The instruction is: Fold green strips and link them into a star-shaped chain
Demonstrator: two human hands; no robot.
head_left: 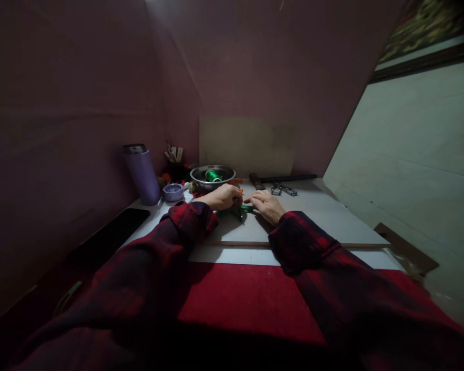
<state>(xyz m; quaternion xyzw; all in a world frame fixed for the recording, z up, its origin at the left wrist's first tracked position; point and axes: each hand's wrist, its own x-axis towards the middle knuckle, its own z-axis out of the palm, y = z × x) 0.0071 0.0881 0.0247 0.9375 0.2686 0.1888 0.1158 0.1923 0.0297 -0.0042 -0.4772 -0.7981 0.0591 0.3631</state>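
My left hand (226,197) is over the white board, its fingers curled and pinched at a shiny green piece (237,212) of what looks like thread or ribbon. The green piece lies low under both hands, and its exact kind is too small and dark to tell. Close by on the right is my right hand (266,206), its fingers stretched out to the left, with the fingertips at the end of the green piece. Something small and orange shows between the hands. Just behind them, a spool of green thread (214,176) rests in a steel bowl (195,178).
A purple tumbler (143,175) and a small purple container (174,192) stand at the left, by a black flat slab (112,234). A hammer (256,181) and metal clips (284,189) lie at the back right. The white board (313,216) ends above red cloth (247,293).
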